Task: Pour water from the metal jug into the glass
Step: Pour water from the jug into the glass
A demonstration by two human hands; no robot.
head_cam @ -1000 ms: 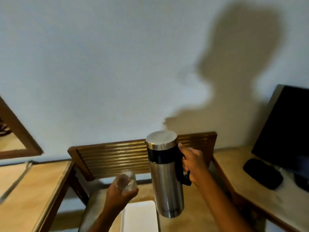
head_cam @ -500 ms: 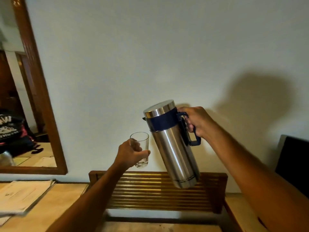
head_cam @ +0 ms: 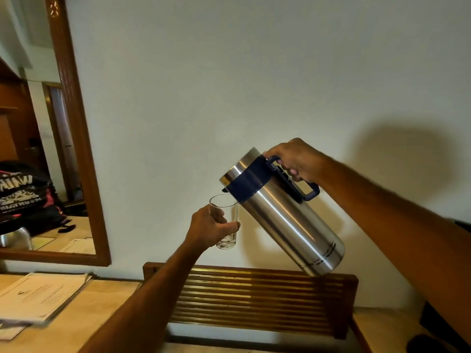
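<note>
Pour step, just at the start. My right hand point(head_cam: 295, 160) is wrapped around the dark blue handle point(head_cam: 303, 186) of the metal jug point(head_cam: 283, 215), jug tipped steeply with its lid end down and left. My left hand point(head_cam: 210, 229) is closed around the glass point(head_cam: 226, 220), gripping its lower half and holding it upright in mid-air, well above the tabletop point(head_cam: 76, 319). The jug's small spout sits right over the glass rim, about touching it (can't tell if it actually touches). No water stream visible and the glass looks empty, maybe a trace at the bottom, hard to say.

Next move, my guess: tip the jug a bit further so water runs, keep the spout over the opening, keep the glass level and steady. Risk is spill down the outside, since both things are held free in the air.

Jug: brushed steel cylinder, shiny, blue collar under a steel lid, thin lines near the base. Glass: clear, tall, straight-sided, thick base.
</note>
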